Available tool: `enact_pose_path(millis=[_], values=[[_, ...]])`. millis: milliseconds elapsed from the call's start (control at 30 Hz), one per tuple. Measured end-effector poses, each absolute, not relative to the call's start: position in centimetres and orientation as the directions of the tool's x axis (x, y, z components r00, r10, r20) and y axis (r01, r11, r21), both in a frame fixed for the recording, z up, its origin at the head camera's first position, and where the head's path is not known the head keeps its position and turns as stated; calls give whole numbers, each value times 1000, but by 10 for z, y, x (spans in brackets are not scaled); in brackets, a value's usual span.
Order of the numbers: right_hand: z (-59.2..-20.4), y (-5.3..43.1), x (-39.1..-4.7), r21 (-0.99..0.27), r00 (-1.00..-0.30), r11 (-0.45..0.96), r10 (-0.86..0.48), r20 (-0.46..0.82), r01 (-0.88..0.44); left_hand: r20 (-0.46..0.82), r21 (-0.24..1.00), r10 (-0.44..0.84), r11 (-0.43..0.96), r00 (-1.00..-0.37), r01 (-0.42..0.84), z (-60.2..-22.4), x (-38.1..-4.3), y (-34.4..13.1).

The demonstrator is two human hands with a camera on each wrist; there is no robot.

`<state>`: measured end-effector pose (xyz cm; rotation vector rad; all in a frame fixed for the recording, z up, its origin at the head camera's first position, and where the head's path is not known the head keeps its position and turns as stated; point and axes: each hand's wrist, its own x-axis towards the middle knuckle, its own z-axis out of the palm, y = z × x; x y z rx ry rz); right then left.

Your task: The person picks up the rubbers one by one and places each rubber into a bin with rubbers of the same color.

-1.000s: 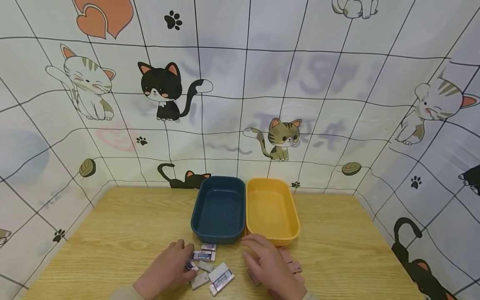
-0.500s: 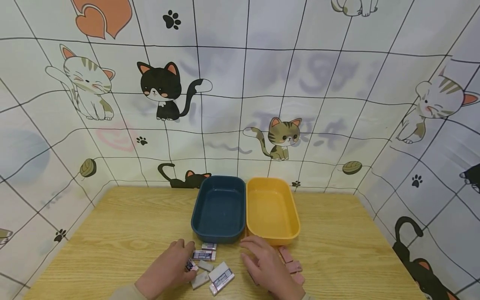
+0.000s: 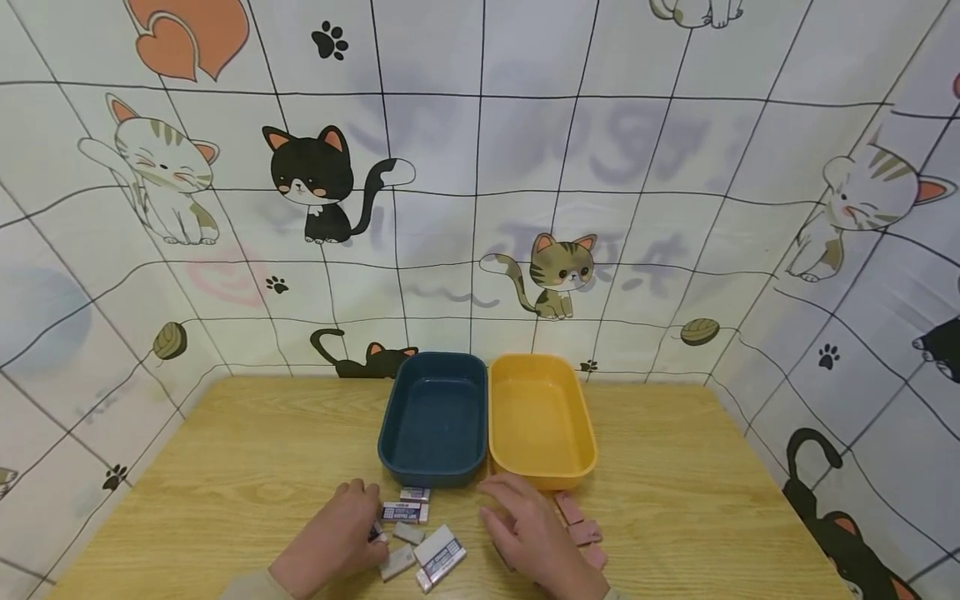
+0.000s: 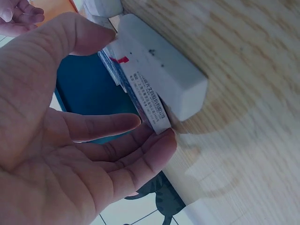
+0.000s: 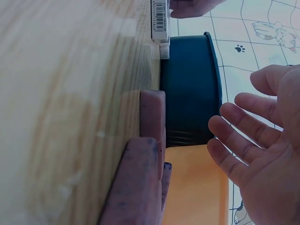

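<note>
My left hand (image 3: 333, 533) bends over the left group of erasers on the table. In the left wrist view its thumb and fingertips pinch the ends of a white eraser in a printed sleeve (image 4: 147, 96). A bare white eraser (image 4: 164, 65) lies right beside that one. More sleeved erasers, one of them large (image 3: 441, 558), lie to the hand's right. My right hand (image 3: 536, 537) hovers with relaxed, spread fingers over pink erasers (image 3: 583, 532), some hidden beneath it. In the right wrist view those fingers hold nothing, and a pink eraser (image 5: 152, 108) stands apart from them.
A dark blue tray (image 3: 433, 481) and a yellow tray (image 3: 555, 482) stand side by side behind the erasers. The wooden table (image 3: 675, 483) extends to both sides. A white cloth (image 3: 450, 233) printed with cats hangs around its back and sides.
The head view has shifted slightly, moving the scene a little left. Both hands keep nearly the same places and poses; the erasers and trays stay put.
</note>
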<state>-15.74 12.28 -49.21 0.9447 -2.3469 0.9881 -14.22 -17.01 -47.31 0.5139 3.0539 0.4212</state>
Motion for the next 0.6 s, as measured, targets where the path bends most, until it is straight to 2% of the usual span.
enact_pose_path(millis=[233,400,600], values=[[-493,122,-158,-462,-682,511,-436,587,-725,2,263,274,928,-962,265,-466,-144,-174],[-494,122,-157,-483,-686,492,-443,577,-724,103,224,298,922,-949,314,-459,-144,-176],[-494,121,-156,-531,-706,466,-447,549,-708,262,171,359,896,-896,409,-451,-147,-179]])
